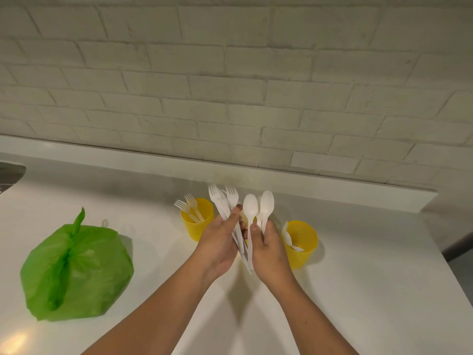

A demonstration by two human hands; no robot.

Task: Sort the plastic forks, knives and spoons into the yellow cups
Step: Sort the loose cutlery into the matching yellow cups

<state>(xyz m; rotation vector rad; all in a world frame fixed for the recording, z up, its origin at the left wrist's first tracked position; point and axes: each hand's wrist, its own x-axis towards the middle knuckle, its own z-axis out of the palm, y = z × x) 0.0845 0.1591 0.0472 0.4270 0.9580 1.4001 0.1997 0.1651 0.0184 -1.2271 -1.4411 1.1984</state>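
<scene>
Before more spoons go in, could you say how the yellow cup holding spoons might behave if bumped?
The yellow cup looks like light plastic, so it would probably slide on the counter. Its spoons lean on one rim, so it might tip that way.

The left forearm (158, 311) and the right forearm (307, 308) are both bare from the lower edge of the view up to the wrist. The left hand (220, 242) and the right hand (268, 249) are bare too, with short nails on the thumbs (236, 212).
</scene>
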